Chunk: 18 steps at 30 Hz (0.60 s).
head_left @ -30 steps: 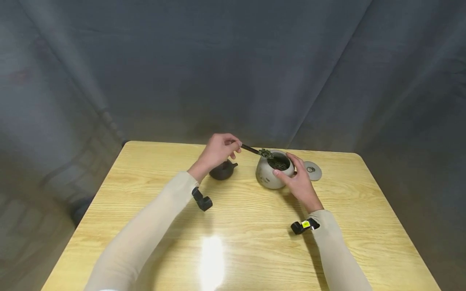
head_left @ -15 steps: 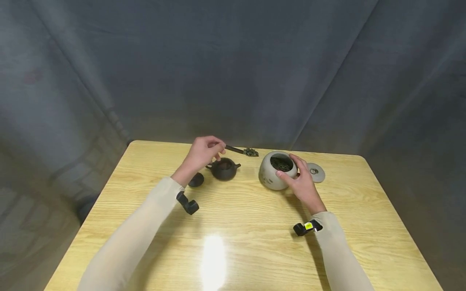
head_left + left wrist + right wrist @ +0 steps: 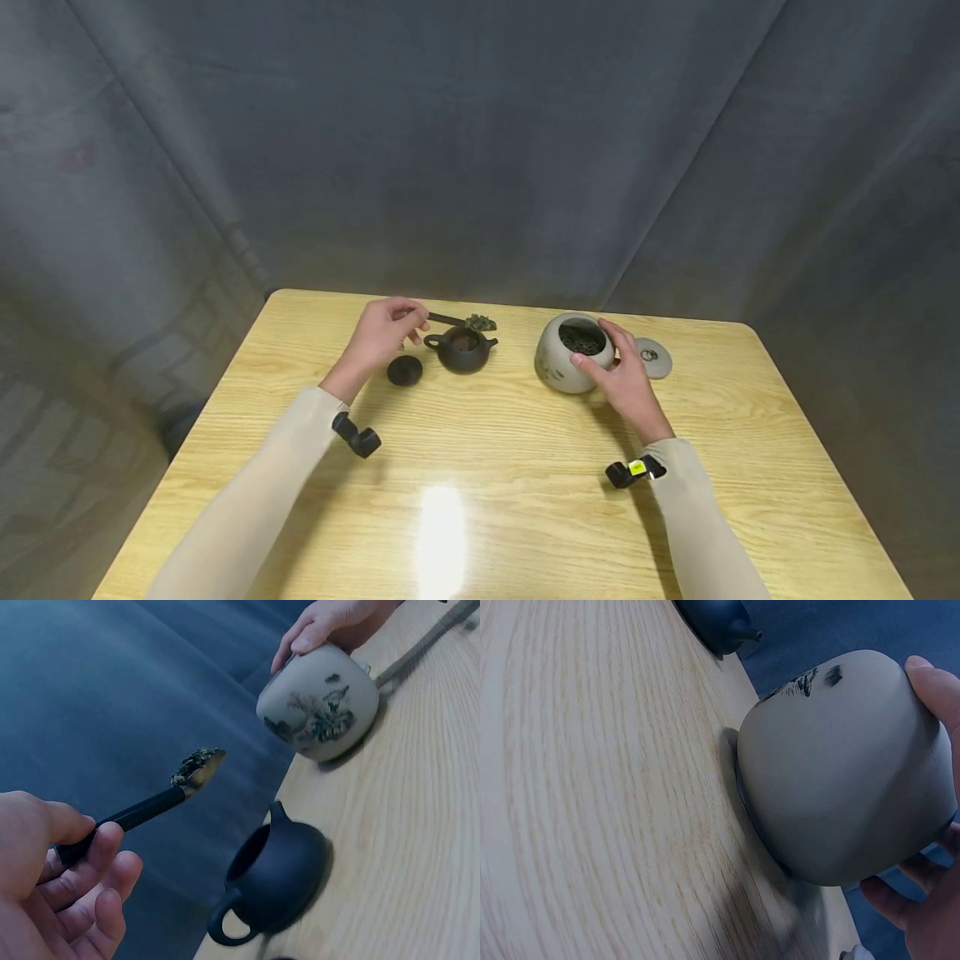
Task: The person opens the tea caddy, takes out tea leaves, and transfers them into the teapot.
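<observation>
- Evidently, in the head view, we're transferring leaves [image 3: 481, 322]: our left hand [image 3: 381, 332] pinches the laden scoop [image 3: 447, 319] near the teapot [image 3: 462, 362]; tipping it over the opening seems next.
- Left wrist: the scoop's long axis slants, tip pointing away from our palm.
- Right wrist: our right hand [image 3: 936, 919] grips the jar [image 3: 840, 772].

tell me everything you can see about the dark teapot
The teapot is round-bodied and near-black, with a surface that looks like clay. It has a looped handle on one side and a short spout opposite. Its mouth is open, with the lid off. It stands upright on the table, between the left hand and the grey jar. No hand touches it.
</observation>
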Each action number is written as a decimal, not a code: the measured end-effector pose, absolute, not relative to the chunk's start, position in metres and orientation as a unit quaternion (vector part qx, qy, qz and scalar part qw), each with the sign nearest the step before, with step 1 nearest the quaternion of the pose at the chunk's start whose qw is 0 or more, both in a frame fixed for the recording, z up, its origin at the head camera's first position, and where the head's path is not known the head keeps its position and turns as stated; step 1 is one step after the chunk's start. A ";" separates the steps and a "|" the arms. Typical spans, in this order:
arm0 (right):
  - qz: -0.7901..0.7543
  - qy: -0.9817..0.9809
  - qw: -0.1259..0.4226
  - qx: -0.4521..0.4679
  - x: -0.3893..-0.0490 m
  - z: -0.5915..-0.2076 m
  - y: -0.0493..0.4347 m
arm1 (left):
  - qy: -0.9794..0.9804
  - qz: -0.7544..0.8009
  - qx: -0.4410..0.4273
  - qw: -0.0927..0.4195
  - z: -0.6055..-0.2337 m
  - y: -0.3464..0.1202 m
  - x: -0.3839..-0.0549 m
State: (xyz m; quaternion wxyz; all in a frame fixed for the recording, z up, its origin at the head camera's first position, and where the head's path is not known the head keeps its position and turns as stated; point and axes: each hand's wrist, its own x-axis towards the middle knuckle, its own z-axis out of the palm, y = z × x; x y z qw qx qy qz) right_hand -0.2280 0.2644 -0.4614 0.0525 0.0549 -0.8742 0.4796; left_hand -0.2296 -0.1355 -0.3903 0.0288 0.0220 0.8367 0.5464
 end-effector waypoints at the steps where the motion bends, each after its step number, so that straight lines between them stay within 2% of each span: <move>1: 0.480 -0.874 0.053 0.055 -0.228 -0.462 0.265 | 0.837 0.546 0.021 0.028 -0.392 -0.138 -0.229; 18: 0.481 -0.873 0.054 0.057 -0.227 -0.462 0.262 | 0.849 0.528 -0.012 0.029 -0.416 -0.158 -0.224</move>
